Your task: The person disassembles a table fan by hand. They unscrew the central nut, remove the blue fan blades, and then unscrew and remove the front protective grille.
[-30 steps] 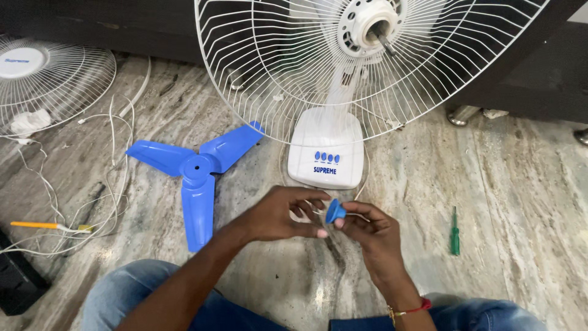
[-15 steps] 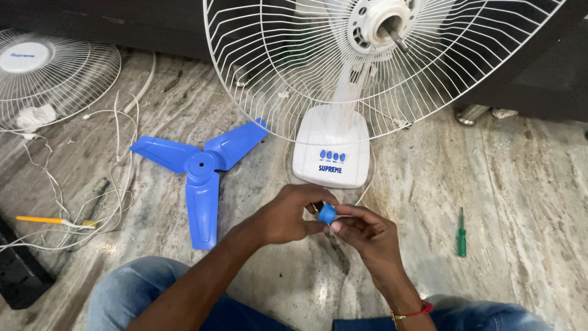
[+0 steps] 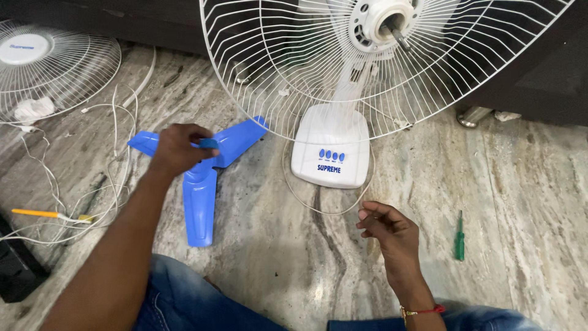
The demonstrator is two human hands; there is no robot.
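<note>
My left hand [image 3: 176, 149] is stretched out to the left over the hub of a blue three-blade fan propeller [image 3: 199, 208] that lies flat on the stone floor. Its fingers pinch a small blue cap [image 3: 208, 143]. My right hand [image 3: 389, 230] hovers low over the floor in front of the fan, fingers loosely curled and holding nothing. A white table fan stands ahead, with a base [image 3: 331, 144] that has several blue buttons. Its rear wire guard [image 3: 275, 61] is uncovered and its motor shaft [image 3: 401, 38] is bare.
A green screwdriver [image 3: 459, 238] lies on the floor to the right. At far left rest a loose white front guard [image 3: 61, 67], tangled white cable [image 3: 116, 122], a yellow-handled tool [image 3: 37, 213] and a dark box [image 3: 15, 270]. Dark furniture with a metal leg [image 3: 471, 115] runs behind the fan.
Both hands held the blue cap together near the middle. Now my left hand has carried it left to the propeller hub, and my right hand has let go and stays low.
</note>
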